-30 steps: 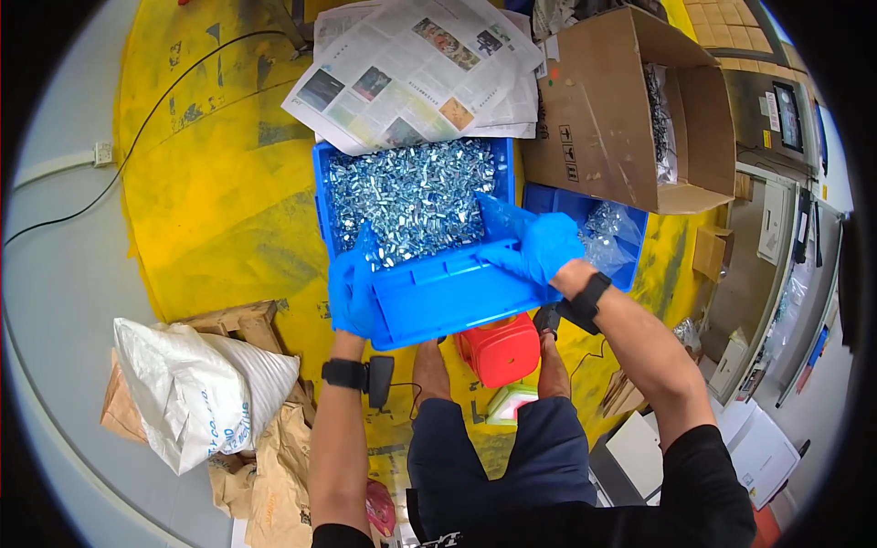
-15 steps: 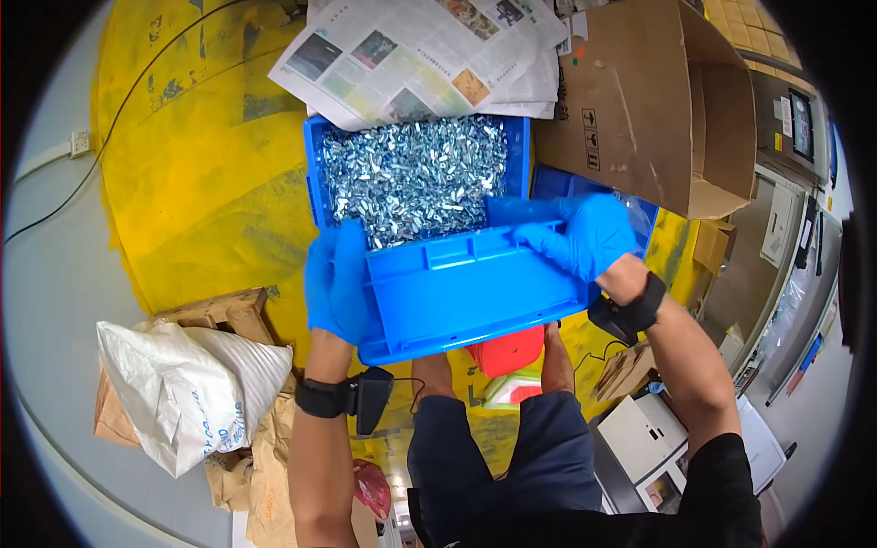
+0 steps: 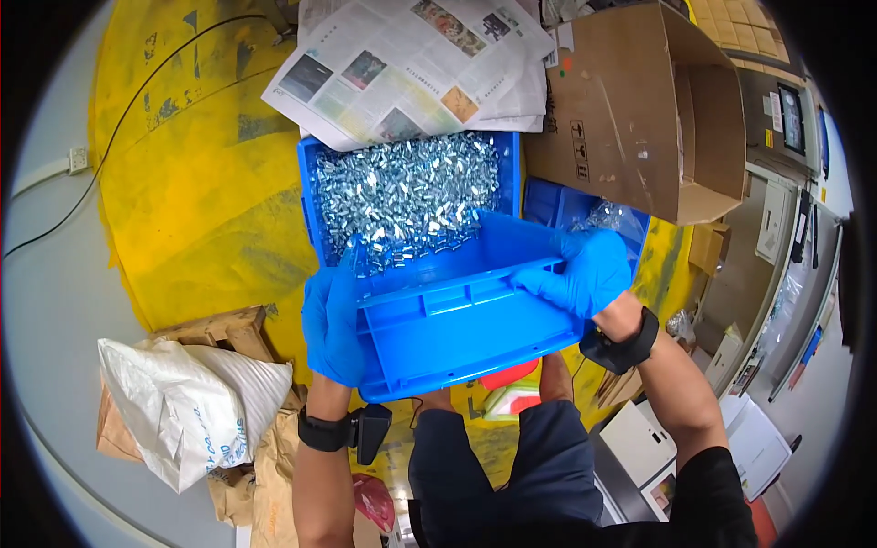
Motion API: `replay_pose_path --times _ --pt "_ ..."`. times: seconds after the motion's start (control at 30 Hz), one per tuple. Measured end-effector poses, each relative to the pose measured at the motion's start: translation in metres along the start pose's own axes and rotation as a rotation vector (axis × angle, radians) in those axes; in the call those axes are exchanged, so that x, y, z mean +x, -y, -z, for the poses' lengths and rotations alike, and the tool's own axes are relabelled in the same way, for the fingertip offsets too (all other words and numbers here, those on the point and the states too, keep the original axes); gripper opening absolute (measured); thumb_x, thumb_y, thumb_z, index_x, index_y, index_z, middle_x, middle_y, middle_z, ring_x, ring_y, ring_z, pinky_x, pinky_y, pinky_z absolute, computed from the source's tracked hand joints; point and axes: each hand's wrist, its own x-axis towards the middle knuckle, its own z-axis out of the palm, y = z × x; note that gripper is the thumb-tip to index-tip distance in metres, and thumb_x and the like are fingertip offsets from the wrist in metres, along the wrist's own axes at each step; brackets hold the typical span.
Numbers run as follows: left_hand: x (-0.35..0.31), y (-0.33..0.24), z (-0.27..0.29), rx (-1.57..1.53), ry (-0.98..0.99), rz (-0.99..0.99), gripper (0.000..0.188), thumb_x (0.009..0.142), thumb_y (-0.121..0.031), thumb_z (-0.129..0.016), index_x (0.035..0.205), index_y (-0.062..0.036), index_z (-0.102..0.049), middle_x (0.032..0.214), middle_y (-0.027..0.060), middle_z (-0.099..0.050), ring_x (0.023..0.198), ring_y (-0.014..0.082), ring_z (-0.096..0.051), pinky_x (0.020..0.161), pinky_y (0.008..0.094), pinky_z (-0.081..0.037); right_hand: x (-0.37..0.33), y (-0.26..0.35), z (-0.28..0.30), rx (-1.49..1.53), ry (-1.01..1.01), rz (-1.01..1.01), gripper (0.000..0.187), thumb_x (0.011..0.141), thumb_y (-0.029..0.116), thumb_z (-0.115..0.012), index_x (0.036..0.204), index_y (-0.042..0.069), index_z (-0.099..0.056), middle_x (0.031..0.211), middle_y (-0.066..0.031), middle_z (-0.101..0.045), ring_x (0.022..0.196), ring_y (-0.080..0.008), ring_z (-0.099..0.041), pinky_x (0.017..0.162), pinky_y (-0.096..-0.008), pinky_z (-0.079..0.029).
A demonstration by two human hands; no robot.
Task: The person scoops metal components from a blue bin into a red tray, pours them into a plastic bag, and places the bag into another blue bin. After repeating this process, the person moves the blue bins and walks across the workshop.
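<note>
Both of my hands wear blue gloves and grip a blue plastic bin [image 3: 466, 333], tilted with its ribbed side toward me. My left hand [image 3: 332, 320] clasps its left end, fingers wrapped over the edge. At the right end, my right hand [image 3: 585, 274] holds the rim, thumb along the near edge. Just beyond is a blue crate [image 3: 306, 196] heaped with small shiny metal pieces [image 3: 411, 187]. The pieces reach up to the mouth of the tilted bin; whether some lie inside it I cannot tell.
Newspaper sheets [image 3: 402, 64] overlap the crate's far edge. An open cardboard box [image 3: 612, 110] stands at the far right, beside another blue container [image 3: 541, 201] with clear plastic. White sacks [image 3: 174, 411] slump at the left near a wooden pallet [image 3: 233, 333]. A black cable [image 3: 128, 100] crosses the yellow floor.
The tilted bin and both hands sit slightly lower in view, and more of the bin's inside shows. The crate also appears lower. My grip stays the same.
</note>
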Motion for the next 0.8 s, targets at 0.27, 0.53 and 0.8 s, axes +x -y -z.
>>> replay_pose_path --times 0.27,0.53,0.8 --pt "-0.009 -0.010 -0.005 0.166 0.011 -0.135 0.021 0.084 -0.017 -0.042 0.090 0.0013 -0.050 0.080 0.0033 -0.044 0.075 0.0112 -0.042 0.068 0.0240 -0.034 -0.027 -0.008 0.001 -0.187 0.000 -0.013 0.055 0.059 0.053 -0.061 0.082 0.003 -0.064 0.058 -0.0134 -0.058 0.051 -0.0236 -0.059 0.048 -0.0289 -0.046" --pt "-0.012 -0.033 0.003 -0.012 0.065 -0.039 0.021 0.083 -0.016 -0.043 0.091 0.0022 -0.049 0.081 0.0066 -0.046 0.076 0.0150 -0.044 0.069 0.0260 -0.035 -0.035 0.005 0.022 -0.083 -0.093 -0.009 0.057 0.058 0.056 -0.060 0.078 0.003 -0.064 0.055 -0.0141 -0.056 0.048 -0.0247 -0.057 0.045 -0.0299 -0.045" --pt "-0.012 -0.011 -0.008 0.097 0.083 -0.057 0.020 0.082 -0.014 -0.043 0.092 0.0019 -0.049 0.085 0.0089 -0.048 0.082 0.0184 -0.046 0.075 0.0289 -0.035 -0.036 -0.009 0.001 -0.063 -0.085 -0.066 0.054 0.055 0.054 -0.064 0.072 0.002 -0.063 0.054 -0.0147 -0.055 0.047 -0.0262 -0.056 0.044 -0.0314 -0.043"
